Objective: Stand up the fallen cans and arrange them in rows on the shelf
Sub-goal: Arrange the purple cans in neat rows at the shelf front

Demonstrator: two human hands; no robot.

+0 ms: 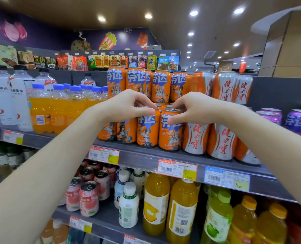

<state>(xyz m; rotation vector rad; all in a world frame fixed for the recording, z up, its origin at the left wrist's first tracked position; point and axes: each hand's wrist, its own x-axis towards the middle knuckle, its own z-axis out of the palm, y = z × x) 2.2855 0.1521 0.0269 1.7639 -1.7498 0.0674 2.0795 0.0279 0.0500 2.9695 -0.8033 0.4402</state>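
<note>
Orange soda cans with blue lettering stand upright in a front row on the grey shelf [139,156]. My left hand [128,106] pinches the top rim of one orange can [147,131]. My right hand [190,107] grips the top of the neighbouring orange can [171,133] to its right, thumb on its side. A second tier of the same orange cans [161,85] stands stacked behind and above. More can tops show just behind the two held cans. No fallen can is visible.
Orange-and-white cans [195,138] stand right of the held cans, purple cans [297,118] further right. Orange drink bottles [58,110] and clear water bottles [16,95] fill the shelf's left. Price tags [177,169] line the shelf edge; bottles and pink cans sit below.
</note>
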